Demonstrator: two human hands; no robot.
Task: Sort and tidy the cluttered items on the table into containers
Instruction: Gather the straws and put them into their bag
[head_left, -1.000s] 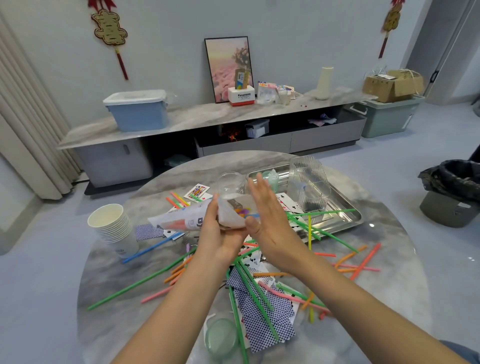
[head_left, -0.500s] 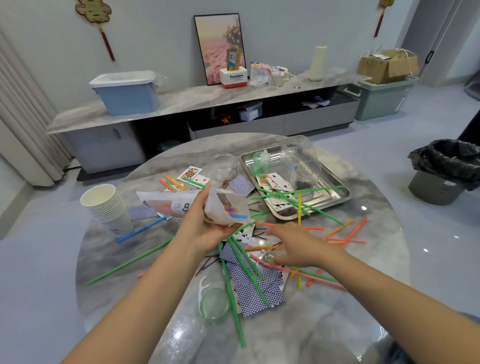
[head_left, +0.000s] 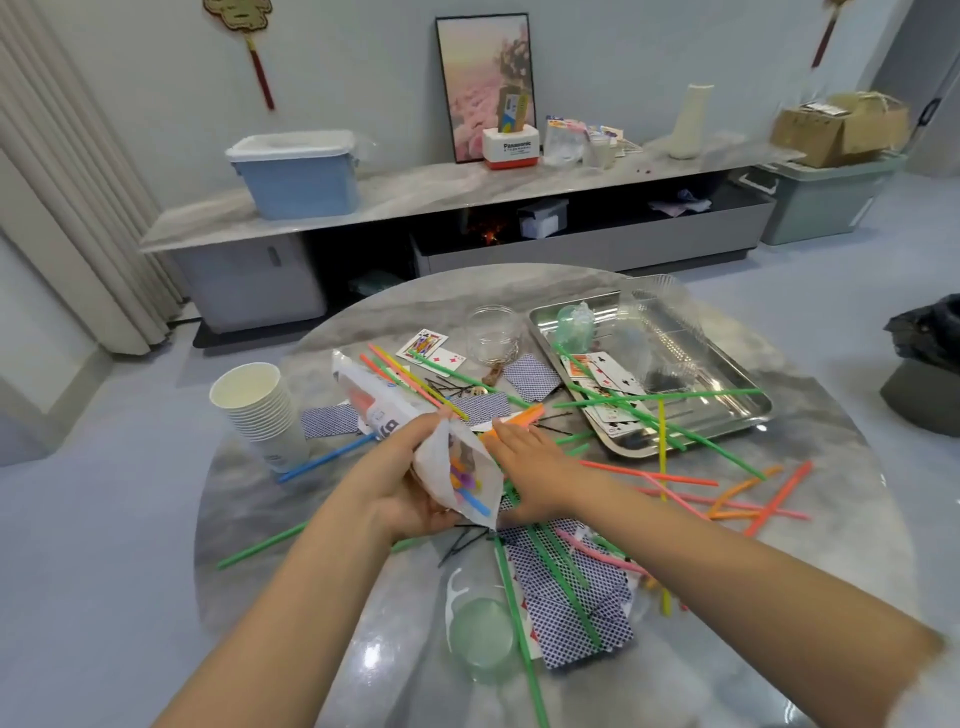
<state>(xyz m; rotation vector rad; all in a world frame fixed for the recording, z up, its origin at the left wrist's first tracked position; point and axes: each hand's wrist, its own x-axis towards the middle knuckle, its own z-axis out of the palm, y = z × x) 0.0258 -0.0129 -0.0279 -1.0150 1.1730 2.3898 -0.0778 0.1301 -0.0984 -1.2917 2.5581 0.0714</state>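
Bare marble table (head_left: 291, 525) lies open at the left, past the stack of paper cups (head_left: 260, 410). Straws (head_left: 660, 400) criss-cross the metal tray (head_left: 727, 374) and the right side, while playing cards (head_left: 566, 597) and a clear lid (head_left: 480, 639) crowd the near middle.

The left hand (head_left: 410, 488) grips a white plastic bag (head_left: 415, 431) above the round marble table (head_left: 831, 467); coloured straw ends show inside the bag's open mouth. The right hand (head_left: 535, 467) lies just beside the bag mouth, fingers extended over an orange straw (head_left: 524, 415) — whether it pinches the straw cannot be determined. Loose straws and blue-backed playing cards (head_left: 566, 608) are scattered across the table. A stack of paper cups (head_left: 260, 410) stands at left — a steel tray (head_left: 737, 384) lies at right.
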